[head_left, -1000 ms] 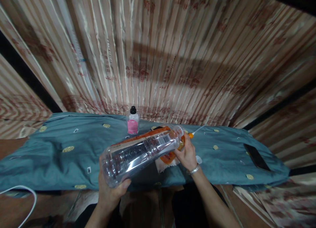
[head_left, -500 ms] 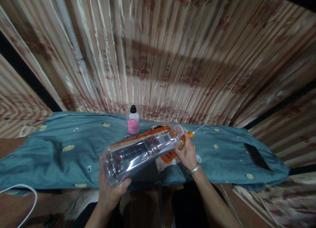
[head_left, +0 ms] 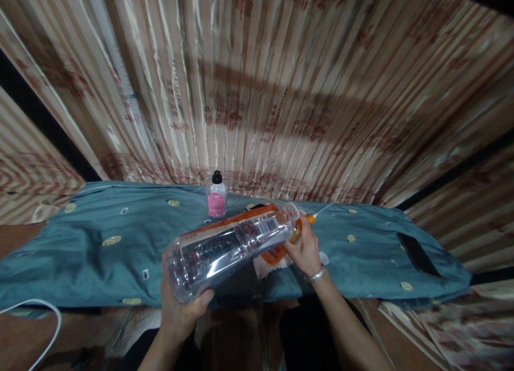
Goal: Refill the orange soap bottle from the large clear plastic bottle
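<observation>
A large clear plastic bottle (head_left: 225, 253) with an orange and black label lies tilted in the air, its open neck up at the right. My left hand (head_left: 180, 307) is wrapped round its base. At the neck, my right hand (head_left: 305, 249) has its fingers closed by the rim and an orange-tipped nozzle (head_left: 311, 219). Partly hidden behind the bottle are an orange container (head_left: 275, 256) and a pale wrapper (head_left: 263, 269). A white round cap (head_left: 323, 258) lies beside my right wrist.
The teal patterned cloth (head_left: 373, 264) covers a low surface. A pink-labelled bottle (head_left: 216, 199) with a black cap stands at the back. A dark phone (head_left: 418, 254) lies at the right. Striped curtains (head_left: 257, 92) hang behind, and a white cable (head_left: 56, 328) loops at the lower left.
</observation>
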### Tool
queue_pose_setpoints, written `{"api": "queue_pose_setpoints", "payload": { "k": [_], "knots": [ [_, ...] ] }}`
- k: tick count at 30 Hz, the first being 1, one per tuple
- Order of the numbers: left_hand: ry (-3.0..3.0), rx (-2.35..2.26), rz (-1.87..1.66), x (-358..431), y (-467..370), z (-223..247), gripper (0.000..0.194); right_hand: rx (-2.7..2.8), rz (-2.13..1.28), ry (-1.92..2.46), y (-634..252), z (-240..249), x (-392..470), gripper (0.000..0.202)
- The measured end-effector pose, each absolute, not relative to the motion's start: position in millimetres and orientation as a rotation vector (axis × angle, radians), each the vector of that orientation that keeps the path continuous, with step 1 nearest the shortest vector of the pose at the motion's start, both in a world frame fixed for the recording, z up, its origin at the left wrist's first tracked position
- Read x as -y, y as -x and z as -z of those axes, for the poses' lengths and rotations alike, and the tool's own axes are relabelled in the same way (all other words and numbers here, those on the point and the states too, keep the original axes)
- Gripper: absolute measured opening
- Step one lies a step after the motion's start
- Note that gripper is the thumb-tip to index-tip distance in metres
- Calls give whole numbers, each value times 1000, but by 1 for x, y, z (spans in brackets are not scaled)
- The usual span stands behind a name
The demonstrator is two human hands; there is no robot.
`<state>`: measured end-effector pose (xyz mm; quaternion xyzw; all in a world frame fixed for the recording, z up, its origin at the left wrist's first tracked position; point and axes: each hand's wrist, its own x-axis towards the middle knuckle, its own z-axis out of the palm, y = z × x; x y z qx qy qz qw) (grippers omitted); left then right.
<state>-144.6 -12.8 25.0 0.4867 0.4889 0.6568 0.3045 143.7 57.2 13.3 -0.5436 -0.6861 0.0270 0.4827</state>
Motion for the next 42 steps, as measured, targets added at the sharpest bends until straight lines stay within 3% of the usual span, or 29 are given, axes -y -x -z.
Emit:
{"api": "queue_pose_setpoints", "payload": {
  "k": [42],
  "knots": [
    [-1233, -1329, -1735, 15, 136, -40, 93, 1677, -25, 1353, -145, -14, -56, 64]
  ]
}}
